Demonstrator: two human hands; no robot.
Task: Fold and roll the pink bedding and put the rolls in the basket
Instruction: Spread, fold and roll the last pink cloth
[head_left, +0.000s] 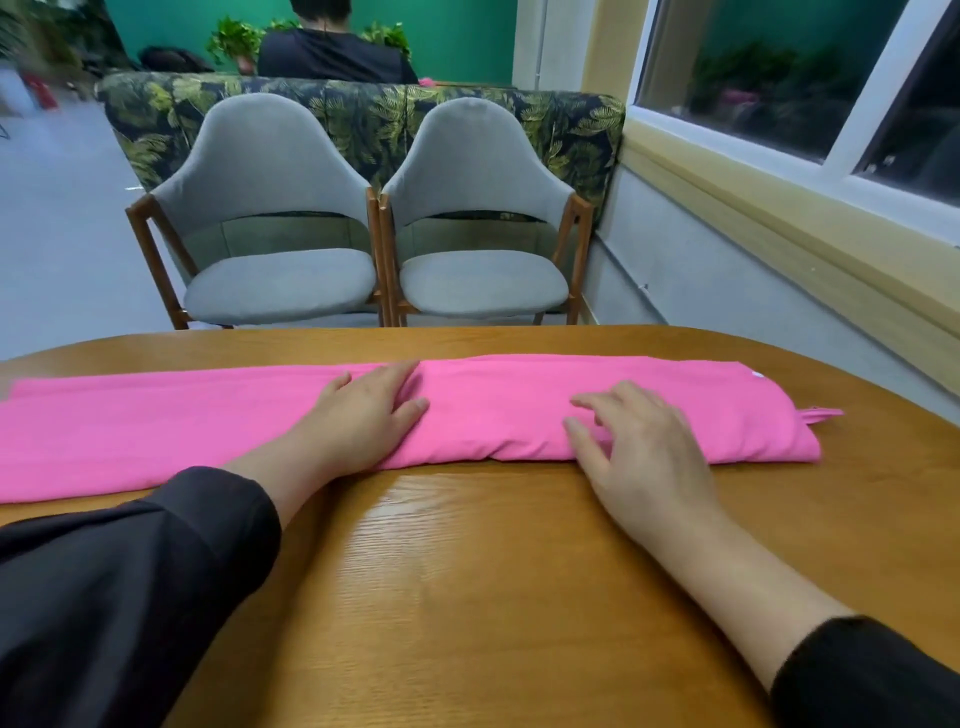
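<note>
Where the wooden table (467, 561) curves away toward its far edge, the pink bedding (156, 431) lies folded into one long, narrow band, running almost from the left edge to near the right edge and parallel to the far edge. Its right end is squared off and thick with layers; a small pink tab (823, 414) pokes out past that end, and a spot of white (756, 375) shows at the far right corner of the fold. Left hand (363, 415) lies flat on the band about midway along it — fingers straight and together, palm down, pressing the cloth, nothing gripped. Right hand (644, 447) sits at the near edge of the band toward its right end, heel on bare wood, fingers spread and slightly bent with the tips on the cloth; it touches but closes round nothing. Both forearms come in from the near edge, dark sleeves (130, 571) pushed back from the wrists. The cloth bunches a little at the near edge between the two hands. Beyond the table's far edge stand two grey upholstered chairs (280, 208) with wooden frames, side by side, facing the table. Behind them a leaf-patterned sofa back (363, 114), and behind that a person in dark clothing (332, 52) seen from the back. Green wall (457, 36) and potted plants (236, 41) beyond — a window (789, 78) along the right wall.
</note>
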